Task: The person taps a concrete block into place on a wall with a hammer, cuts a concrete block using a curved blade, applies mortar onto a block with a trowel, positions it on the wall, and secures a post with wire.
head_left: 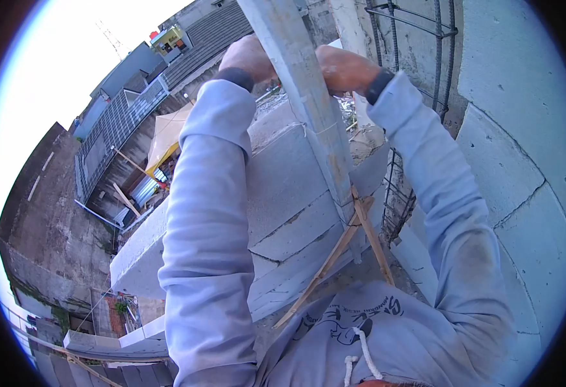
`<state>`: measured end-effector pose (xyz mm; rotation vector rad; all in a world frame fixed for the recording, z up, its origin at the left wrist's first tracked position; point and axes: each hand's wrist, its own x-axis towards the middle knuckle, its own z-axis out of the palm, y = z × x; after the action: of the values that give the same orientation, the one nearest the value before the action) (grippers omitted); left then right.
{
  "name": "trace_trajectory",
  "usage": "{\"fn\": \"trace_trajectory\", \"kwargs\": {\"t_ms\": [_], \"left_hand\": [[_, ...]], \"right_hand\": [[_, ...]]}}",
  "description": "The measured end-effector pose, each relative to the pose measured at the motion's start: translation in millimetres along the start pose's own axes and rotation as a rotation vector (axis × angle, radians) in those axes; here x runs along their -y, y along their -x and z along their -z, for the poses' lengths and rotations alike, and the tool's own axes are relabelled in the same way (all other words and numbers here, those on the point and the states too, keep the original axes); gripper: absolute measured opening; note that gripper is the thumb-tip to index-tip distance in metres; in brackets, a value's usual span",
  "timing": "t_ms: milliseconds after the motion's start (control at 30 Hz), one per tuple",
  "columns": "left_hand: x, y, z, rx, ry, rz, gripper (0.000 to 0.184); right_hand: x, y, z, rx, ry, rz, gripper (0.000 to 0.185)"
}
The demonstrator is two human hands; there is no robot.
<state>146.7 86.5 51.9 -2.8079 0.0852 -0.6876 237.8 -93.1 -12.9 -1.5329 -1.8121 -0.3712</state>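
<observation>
A long pale post (309,97), stained in places, runs up the middle of the view and leaves it at the top. My left hand (252,57) is at the left edge of the post, its fingers hidden behind it. On the other side, my right hand (347,69) is bent in toward the post's right edge, and its fingers are also out of sight. Whether either hand grips anything cannot be seen. Thin wire loops round the post lower down. Two narrow wooden strips (331,258) meet at its lower part and spread apart downward.
Pale block walling (289,187) stands behind the post, and more large blocks (515,174) rise on the right. A steel rebar cage (438,51) runs up beside a concrete column. Rooftops (121,122) and a yard lie far below on the left, past the wall's edge.
</observation>
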Motion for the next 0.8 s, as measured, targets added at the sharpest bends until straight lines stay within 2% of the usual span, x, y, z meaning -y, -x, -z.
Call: {"fn": "trace_trajectory", "kwargs": {"t_ms": [33,133,200,233,300,367,433,467,533,567,600,667,700,733,800], "left_hand": [[9,-11,-3,0.044,-0.025,-0.074,0.042],[27,-27,-11,-0.003,0.217,-0.161,0.023],[37,-35,-12,-0.021,0.348,-0.287,0.017],[36,-35,-14,-0.031,0.347,-0.311,0.017],[29,-34,-27,-0.041,0.615,-0.264,0.017],[50,-37,-68,0.075,1.238,-0.089,0.014],[-28,11,-2,-0.227,0.367,0.052,0.015],[-38,20,8,-0.199,0.197,0.139,0.014],[-45,35,3,-0.220,0.327,0.287,0.018],[-48,54,9,-0.304,0.360,0.273,0.016],[-52,73,34,-0.079,0.329,0.308,0.020],[-59,102,34,-0.269,0.355,0.301,0.024],[-64,112,31,-0.299,0.383,0.322,0.026],[-70,121,29,-0.325,0.416,0.337,0.028],[-81,148,55,-0.163,0.423,0.243,0.037]], "right_hand": [[-8,-7,-7,-0.009,0.093,0.075,0.022],[-9,-18,-16,-0.089,0.307,-0.064,0.016],[2,-13,-9,-0.101,0.541,-0.001,0.013],[-1,-8,-7,-0.076,0.691,0.097,0.011],[-6,8,-7,-0.153,0.595,0.123,0.010],[-12,16,-6,-0.198,0.519,0.127,0.011],[-8,48,-4,-0.210,0.491,0.030,0.019],[-11,68,-2,-0.223,0.499,-0.026,0.025],[-19,113,-6,-0.254,0.549,-0.142,0.036],[-20,135,-9,-0.300,0.518,-0.196,0.041],[-10,150,-19,-0.413,0.294,-0.298,0.038],[2,177,-28,-0.565,-0.138,-0.566,0.033],[55,159,-27,-0.440,0.317,-0.784,0.032],[52,162,-21,-0.367,0.515,-0.463,0.032],[44,166,-14,-0.216,0.881,0.198,0.032]]}}
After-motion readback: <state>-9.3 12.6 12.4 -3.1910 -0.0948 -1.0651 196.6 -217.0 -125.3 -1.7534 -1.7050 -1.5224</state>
